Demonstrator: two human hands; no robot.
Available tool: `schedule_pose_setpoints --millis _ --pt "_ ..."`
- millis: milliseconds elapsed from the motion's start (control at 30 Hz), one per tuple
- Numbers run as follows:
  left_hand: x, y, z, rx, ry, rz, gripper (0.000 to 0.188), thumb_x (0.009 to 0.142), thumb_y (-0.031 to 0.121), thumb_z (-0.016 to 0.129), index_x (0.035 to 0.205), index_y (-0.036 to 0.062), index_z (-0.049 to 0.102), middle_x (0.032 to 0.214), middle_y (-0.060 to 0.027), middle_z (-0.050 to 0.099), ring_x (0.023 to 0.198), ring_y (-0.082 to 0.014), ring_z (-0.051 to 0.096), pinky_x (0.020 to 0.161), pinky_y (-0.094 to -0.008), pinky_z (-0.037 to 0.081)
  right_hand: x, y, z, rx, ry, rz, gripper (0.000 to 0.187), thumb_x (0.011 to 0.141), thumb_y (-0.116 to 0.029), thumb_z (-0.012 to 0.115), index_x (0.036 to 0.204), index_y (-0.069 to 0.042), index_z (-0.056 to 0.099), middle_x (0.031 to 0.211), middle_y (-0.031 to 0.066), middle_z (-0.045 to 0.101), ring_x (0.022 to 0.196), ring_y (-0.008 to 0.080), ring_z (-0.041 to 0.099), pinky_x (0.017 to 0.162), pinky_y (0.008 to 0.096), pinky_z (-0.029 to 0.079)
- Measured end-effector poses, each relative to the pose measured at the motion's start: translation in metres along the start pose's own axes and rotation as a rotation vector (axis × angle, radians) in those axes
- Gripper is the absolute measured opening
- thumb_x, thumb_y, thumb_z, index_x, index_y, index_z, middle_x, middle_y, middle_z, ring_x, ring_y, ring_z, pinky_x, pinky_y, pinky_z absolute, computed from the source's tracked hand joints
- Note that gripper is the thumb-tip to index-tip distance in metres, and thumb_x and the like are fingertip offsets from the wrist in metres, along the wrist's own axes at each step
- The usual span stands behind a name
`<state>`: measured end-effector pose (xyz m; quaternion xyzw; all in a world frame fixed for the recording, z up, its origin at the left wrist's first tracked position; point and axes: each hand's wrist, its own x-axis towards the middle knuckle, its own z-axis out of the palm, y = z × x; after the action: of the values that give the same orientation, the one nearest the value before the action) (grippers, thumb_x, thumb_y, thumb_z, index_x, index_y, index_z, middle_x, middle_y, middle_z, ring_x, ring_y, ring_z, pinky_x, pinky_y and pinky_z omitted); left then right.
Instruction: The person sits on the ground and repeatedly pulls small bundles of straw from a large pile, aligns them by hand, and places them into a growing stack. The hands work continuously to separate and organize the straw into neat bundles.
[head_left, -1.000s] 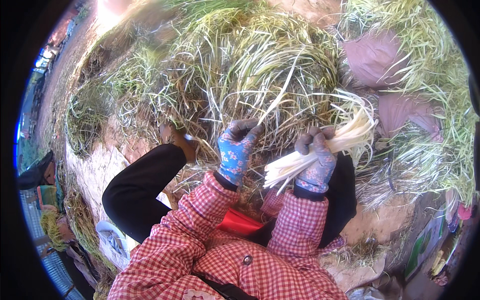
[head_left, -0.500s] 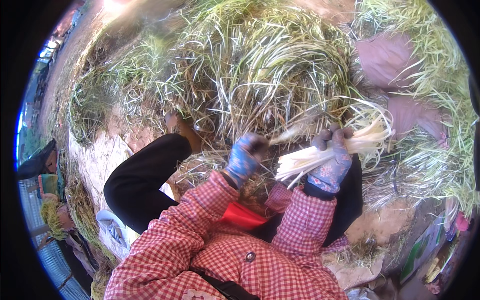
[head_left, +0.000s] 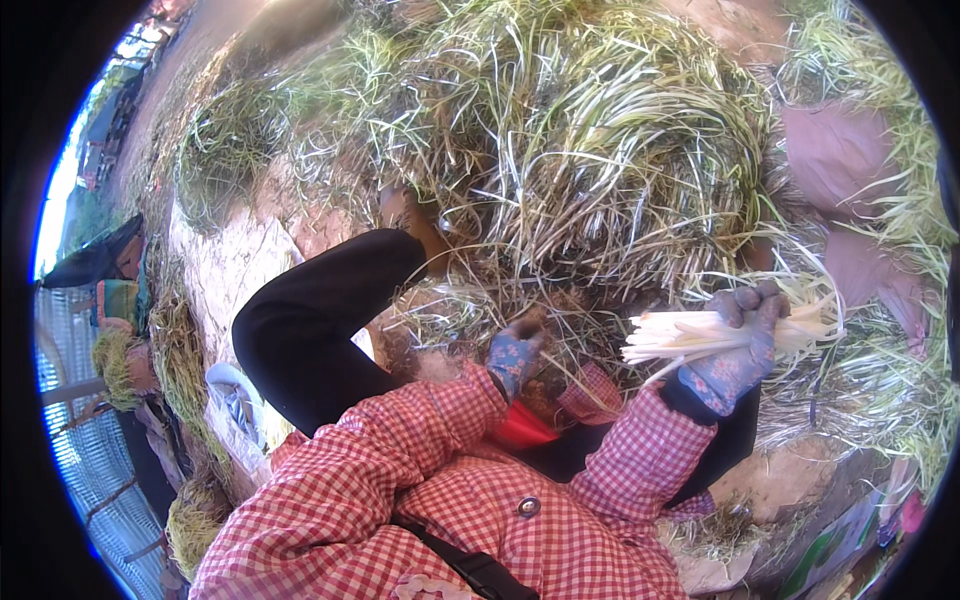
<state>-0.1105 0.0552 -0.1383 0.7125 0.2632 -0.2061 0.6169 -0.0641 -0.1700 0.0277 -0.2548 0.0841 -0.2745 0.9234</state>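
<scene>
My right hand (head_left: 738, 343), in a blue flowered glove with dark fingers, grips a bundle of pale chive-like stalks (head_left: 680, 335). The white cut ends point left, and thin curling leaves trail out to the right. Lower and to the left is my left hand (head_left: 517, 357), gloved the same way. Its fingers are curled near loose dry strands; whether they hold any is hidden. Beyond both hands lies a big heap of long green and straw-coloured leafy stalks (head_left: 620, 150).
My bent leg in black trousers (head_left: 330, 310) is at the left. More green stalks (head_left: 900, 230) lie along the right, beside mauve cloth (head_left: 838, 155). A pale sheet (head_left: 225, 270) covers ground at the left, near blue mesh (head_left: 115, 500). Something red (head_left: 525, 428) sits between my arms.
My left hand has dropped toward me, away from the bundle and the blurred strands beside it. The right hand still grips the stalks. The whole view has shifted, moving the scene rightward.
</scene>
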Motion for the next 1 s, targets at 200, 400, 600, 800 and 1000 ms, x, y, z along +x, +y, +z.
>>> schedule_pose_setpoints --millis 200,400,600,800,1000 --pt "0.030 -0.030 -0.070 0.426 0.811 0.312 0.046 0.080 0.016 0.064 0.121 0.0009 0.049 0.116 -0.0209 0.052 0.110 -0.0321 0.051 0.097 -0.0377 0.040 0.001 -0.005 -0.003 0.076 -0.007 0.003 0.018 0.084 -0.004 0.061 0.096 -0.011 0.049 0.092 0.0050 0.054 0.072 0.0117 0.051 0.054 0.0222 0.042" --pt "0.029 -0.027 -0.086 0.699 0.215 -0.391 0.060 0.084 0.027 0.061 0.133 0.0029 0.037 0.126 -0.0211 0.050 0.118 -0.0316 0.048 0.100 -0.0366 0.039 -0.001 -0.012 -0.008 0.093 -0.036 -0.044 0.021 0.084 -0.001 0.060 0.100 -0.011 0.051 0.093 0.0061 0.055 0.071 0.0135 0.051 0.053 0.0239 0.041" --pt "0.053 0.035 0.015 0.817 -0.461 0.127 0.053 0.083 0.035 0.063 0.127 0.0082 0.052 0.120 -0.0176 0.058 0.108 -0.0309 0.057 0.092 -0.0387 0.047 -0.002 -0.015 -0.006 0.100 0.024 -0.027 0.025 0.082 -0.001 0.062 0.101 -0.011 0.050 0.092 0.0037 0.055 0.070 0.0124 0.050 0.054 0.0225 0.040" --pt "0.115 0.129 0.048 0.591 0.057 0.692 0.024 0.082 0.020 0.064 0.098 0.0026 0.065 0.094 -0.0182 0.066 0.087 -0.0291 0.064 0.075 -0.0371 0.052 -0.002 -0.002 0.004 0.025 0.055 0.001 0.024 0.082 -0.003 0.063 0.100 -0.014 0.051 0.091 0.0032 0.053 0.069 0.0127 0.048 0.054 0.0229 0.039" --pt "0.108 0.161 0.079 0.537 -0.189 0.509 0.040 0.071 0.013 0.076 0.105 0.0012 0.059 0.099 -0.0169 0.065 0.090 -0.0278 0.063 0.080 -0.0361 0.051 -0.001 0.004 0.009 0.029 -0.006 -0.049 0.015 0.085 -0.004 0.060 0.097 -0.008 0.052 0.093 0.0070 0.059 0.071 0.0122 0.055 0.052 0.0215 0.043"
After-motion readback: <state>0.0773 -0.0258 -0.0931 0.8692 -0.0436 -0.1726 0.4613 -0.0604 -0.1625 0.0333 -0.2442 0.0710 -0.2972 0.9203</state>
